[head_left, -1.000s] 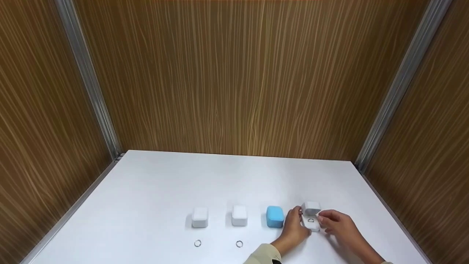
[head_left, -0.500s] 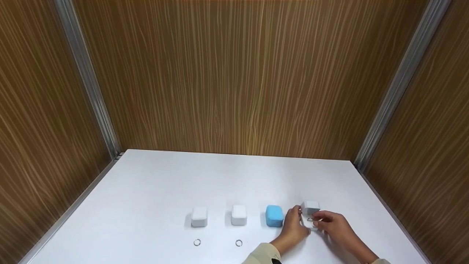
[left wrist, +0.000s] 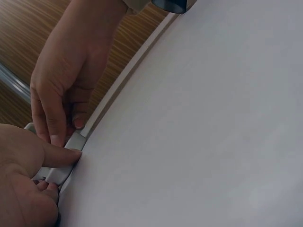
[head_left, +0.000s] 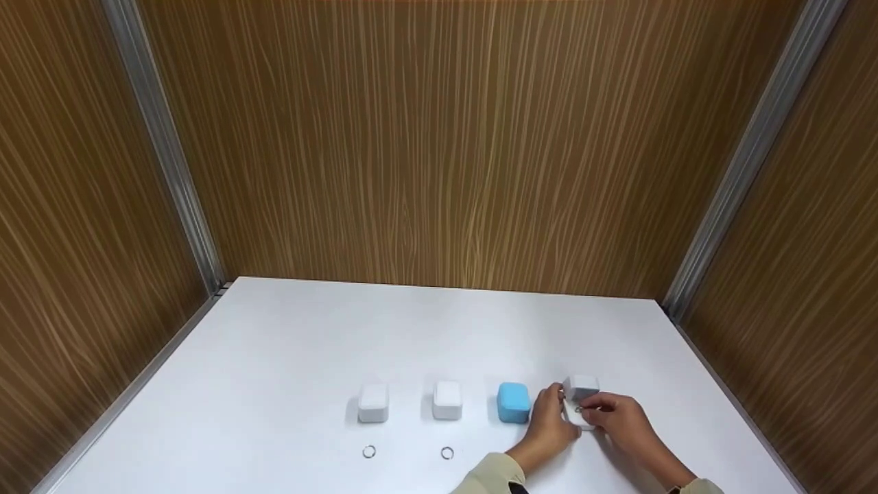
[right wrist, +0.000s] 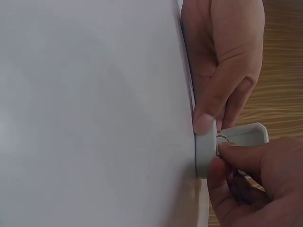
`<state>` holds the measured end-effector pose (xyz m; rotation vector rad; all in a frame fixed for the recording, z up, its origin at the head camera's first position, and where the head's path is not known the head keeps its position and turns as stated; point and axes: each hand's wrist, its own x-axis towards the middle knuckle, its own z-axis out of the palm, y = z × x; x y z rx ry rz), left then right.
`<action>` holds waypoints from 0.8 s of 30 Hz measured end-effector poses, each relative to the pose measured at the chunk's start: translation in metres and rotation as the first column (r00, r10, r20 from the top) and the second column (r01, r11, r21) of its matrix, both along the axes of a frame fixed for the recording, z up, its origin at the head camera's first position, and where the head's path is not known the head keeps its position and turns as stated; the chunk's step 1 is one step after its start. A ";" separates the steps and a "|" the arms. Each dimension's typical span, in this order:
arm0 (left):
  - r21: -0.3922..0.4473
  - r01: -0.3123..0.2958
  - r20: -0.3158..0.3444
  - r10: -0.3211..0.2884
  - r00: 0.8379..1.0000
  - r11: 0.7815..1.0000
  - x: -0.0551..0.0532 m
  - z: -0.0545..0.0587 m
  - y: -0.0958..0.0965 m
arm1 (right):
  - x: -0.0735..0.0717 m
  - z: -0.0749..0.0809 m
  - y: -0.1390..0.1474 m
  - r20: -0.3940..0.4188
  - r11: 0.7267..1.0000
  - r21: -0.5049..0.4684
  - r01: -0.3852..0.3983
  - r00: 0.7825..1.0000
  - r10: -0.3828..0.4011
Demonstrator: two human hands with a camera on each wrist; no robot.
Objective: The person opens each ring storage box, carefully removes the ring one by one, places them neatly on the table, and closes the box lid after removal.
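Note:
An open white ring box [head_left: 582,387] stands at the right of the row, its lid tilted up at the back. My left hand [head_left: 548,429] holds it from the left, the thumb [right wrist: 204,124] on the front of the base in the right wrist view. Over the box from the right comes my right hand [head_left: 625,420], index finger and thumb pinching a silver ring [right wrist: 222,137] at the box's insert. Those fingertips hide part of the ring. In the left wrist view the box base [left wrist: 64,171] shows between both hands.
Left of my hands stand a closed blue box [head_left: 514,403] and two closed white boxes, one in the middle [head_left: 447,401] and one farther left [head_left: 373,403]. A ring lies in front of each white one: a middle ring [head_left: 447,453] and a left ring [head_left: 369,451]. Wood-grain panels [head_left: 439,137] enclose the white table.
My right hand has moved left from the box's right edge to the ring in it, and its fingers have closed on the ring. The left hand stays on the box.

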<state>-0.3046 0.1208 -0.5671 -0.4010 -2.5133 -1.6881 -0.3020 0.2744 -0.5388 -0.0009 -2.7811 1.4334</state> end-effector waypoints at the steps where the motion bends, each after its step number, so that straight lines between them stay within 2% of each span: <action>1: -0.004 0.001 -0.006 -0.001 1.000 1.000 0.000 0.000 0.000 | 0.000 0.000 0.000 0.004 1.000 -0.005 0.009 1.000 -0.009; 6: -0.017 -0.003 -0.019 0.003 1.000 1.000 0.001 -0.001 0.000 | -0.001 -0.003 0.000 0.008 0.998 -0.047 0.029 1.000 -0.029; 15: -0.018 -0.006 -0.035 0.005 0.999 1.000 0.000 -0.001 0.001 | 0.000 -0.006 0.002 0.087 0.977 -0.198 0.084 0.994 -0.068; 24: -0.003 -0.008 -0.039 0.008 0.999 1.000 -0.001 -0.002 0.002 | -0.002 -0.011 0.004 0.094 0.960 -0.258 0.107 0.992 -0.085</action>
